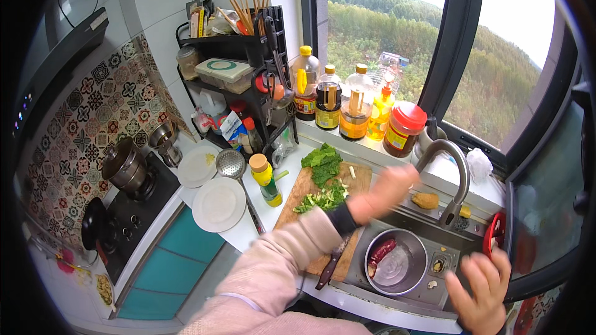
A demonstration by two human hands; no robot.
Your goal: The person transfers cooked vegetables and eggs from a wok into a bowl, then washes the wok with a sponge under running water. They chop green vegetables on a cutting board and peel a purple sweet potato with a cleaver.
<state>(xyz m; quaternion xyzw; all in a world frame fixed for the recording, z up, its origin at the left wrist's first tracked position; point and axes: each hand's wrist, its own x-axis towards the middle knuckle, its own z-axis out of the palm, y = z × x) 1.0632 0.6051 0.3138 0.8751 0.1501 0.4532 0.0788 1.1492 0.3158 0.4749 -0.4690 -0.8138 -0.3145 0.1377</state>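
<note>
My left hand (389, 191), blurred, is at the near side of the kitchen faucet (461, 167), around its base; whether it touches the faucet I cannot tell. Over the sink's right end, my right hand (482, 288) is raised with its fingers spread and nothing in it. A metal pot (421, 272) stands in the sink (433, 300) with a reddish sausage-like piece (382, 252) and what looks like water inside. Left of it lies a wooden cutting board (298, 195) with chopped greens (326, 197), whole leaves (324, 163) and a dark-handled knife (329, 270).
Bottles and a red-lidded jar (405, 128) line the windowsill. White plates (219, 204), a slotted skimmer (231, 164) and a yellow-green bottle (267, 181) stand left of the board. Farther left are a black rack (223, 86) and a gas stove (132, 232). A red basket (494, 232) sits at the sink's right.
</note>
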